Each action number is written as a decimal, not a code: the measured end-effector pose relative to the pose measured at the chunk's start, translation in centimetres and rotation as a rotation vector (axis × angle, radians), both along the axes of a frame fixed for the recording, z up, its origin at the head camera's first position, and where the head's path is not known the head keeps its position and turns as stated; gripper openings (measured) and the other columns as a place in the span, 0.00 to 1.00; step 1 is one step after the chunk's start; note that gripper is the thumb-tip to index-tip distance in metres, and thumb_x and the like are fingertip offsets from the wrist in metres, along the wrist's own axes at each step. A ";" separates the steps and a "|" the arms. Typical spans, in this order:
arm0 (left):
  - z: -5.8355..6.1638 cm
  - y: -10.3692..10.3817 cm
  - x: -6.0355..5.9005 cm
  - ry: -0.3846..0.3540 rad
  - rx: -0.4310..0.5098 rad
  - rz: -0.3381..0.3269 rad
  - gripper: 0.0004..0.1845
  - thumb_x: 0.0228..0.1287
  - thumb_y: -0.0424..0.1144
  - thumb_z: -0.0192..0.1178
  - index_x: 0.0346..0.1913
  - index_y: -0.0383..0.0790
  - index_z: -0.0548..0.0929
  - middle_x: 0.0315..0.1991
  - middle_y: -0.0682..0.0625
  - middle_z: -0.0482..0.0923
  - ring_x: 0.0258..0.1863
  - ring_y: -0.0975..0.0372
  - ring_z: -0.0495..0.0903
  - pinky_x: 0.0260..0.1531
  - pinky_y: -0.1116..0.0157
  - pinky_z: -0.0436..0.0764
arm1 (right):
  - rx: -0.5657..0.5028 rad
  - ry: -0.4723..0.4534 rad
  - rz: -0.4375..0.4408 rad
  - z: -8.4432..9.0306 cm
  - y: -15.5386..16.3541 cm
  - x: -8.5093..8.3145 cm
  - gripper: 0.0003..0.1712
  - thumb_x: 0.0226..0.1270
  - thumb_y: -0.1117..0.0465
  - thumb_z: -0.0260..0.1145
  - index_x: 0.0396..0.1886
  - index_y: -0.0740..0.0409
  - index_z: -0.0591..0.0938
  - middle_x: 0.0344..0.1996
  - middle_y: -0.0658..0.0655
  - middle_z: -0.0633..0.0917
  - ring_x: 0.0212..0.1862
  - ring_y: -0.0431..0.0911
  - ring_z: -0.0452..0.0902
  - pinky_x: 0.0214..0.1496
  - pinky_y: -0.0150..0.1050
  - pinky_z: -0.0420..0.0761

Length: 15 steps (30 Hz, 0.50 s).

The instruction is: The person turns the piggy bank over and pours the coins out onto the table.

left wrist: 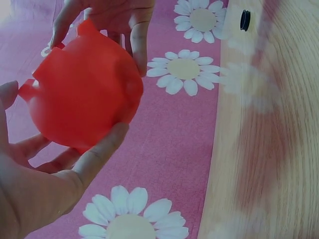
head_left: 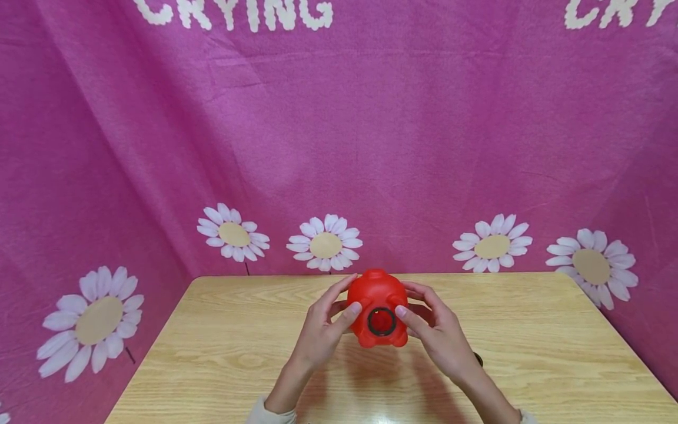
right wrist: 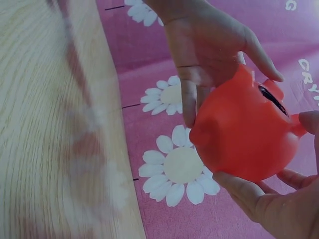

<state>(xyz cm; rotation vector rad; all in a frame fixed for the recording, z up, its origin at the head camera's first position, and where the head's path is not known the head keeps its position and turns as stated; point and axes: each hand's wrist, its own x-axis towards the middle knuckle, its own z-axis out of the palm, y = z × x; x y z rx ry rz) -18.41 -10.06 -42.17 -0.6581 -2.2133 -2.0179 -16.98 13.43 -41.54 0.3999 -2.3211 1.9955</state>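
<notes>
Between both hands, above the table, is a round red piggy bank (head_left: 375,287) with stubby feet. Its underside, with a round black-rimmed opening (head_left: 381,321), faces me in the head view. My left hand (head_left: 319,330) grips one side, thumb beside the opening and fingers round the back. On the other side my right hand (head_left: 444,338) holds it the same way. The right wrist view shows the piggy bank (right wrist: 244,134) from the side, the dark rim seen edge-on. A small black round cap (left wrist: 244,20) stands on its edge on the table, mostly hidden behind my right wrist in the head view.
A light wood-grain table (head_left: 222,353) lies beneath the hands. Pink cloth (head_left: 371,147) printed with white daisies and lettering hangs behind and at both sides, close to the table's far edge.
</notes>
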 end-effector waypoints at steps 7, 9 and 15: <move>0.1 0.1 0.0 0.015 -0.023 0.031 0.32 0.74 0.41 0.66 0.79 0.46 0.73 0.72 0.43 0.78 0.60 0.44 0.85 0.43 0.61 0.94 | -0.011 0.028 0.027 0.0 -0.2 0.1 0.27 0.79 0.60 0.67 0.74 0.55 0.74 0.68 0.64 0.78 0.66 0.63 0.80 0.52 0.38 0.92; 0.0 0.1 -0.1 0.031 -0.013 0.032 0.32 0.73 0.40 0.66 0.78 0.45 0.74 0.71 0.43 0.78 0.59 0.44 0.85 0.43 0.61 0.94 | -0.018 0.041 0.036 0.1 -0.2 0.1 0.28 0.79 0.62 0.67 0.74 0.56 0.74 0.69 0.64 0.77 0.66 0.63 0.79 0.53 0.37 0.91; -0.1 0.2 -0.2 0.040 0.050 0.024 0.31 0.72 0.36 0.68 0.76 0.44 0.76 0.71 0.43 0.78 0.58 0.48 0.85 0.42 0.59 0.94 | 0.012 0.097 0.048 0.1 0.0 0.1 0.28 0.78 0.63 0.68 0.74 0.57 0.74 0.71 0.64 0.77 0.66 0.63 0.79 0.56 0.34 0.89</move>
